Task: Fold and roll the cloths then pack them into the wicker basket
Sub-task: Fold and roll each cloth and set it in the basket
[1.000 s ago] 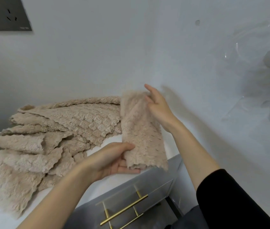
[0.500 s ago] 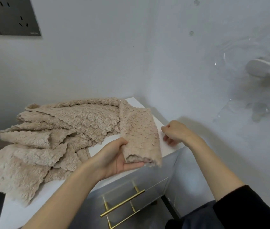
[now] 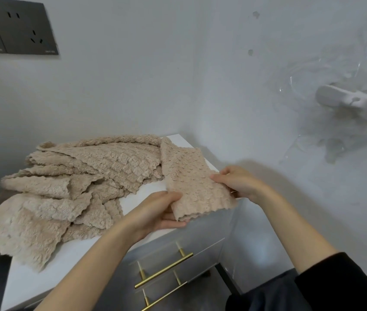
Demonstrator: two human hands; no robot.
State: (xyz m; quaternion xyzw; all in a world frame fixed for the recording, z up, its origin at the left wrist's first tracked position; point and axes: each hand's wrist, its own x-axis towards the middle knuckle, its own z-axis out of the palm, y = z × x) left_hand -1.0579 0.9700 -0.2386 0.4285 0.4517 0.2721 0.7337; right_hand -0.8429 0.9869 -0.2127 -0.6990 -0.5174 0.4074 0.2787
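Observation:
A folded beige fleece cloth (image 3: 189, 176) lies as a long strip over the right end of the white cabinet top (image 3: 142, 196). My left hand (image 3: 162, 212) grips its near left corner, thumb on top and fingers underneath. My right hand (image 3: 236, 182) pinches the strip's right edge. A loose pile of several more beige cloths (image 3: 70, 185) covers the left half of the top. No wicker basket is in view.
The cabinet has grey drawer fronts with brass bar handles (image 3: 164, 270) below my hands. White walls meet in a corner behind it. A dark socket plate (image 3: 16, 28) is high on the left wall. A white shelf under clear plastic film (image 3: 353, 104) juts from the right wall.
My right hand left the strip's far end, dropped to the cabinet's right edge, then came back to pinch the strip's right edge. My left hand kept its grip throughout.

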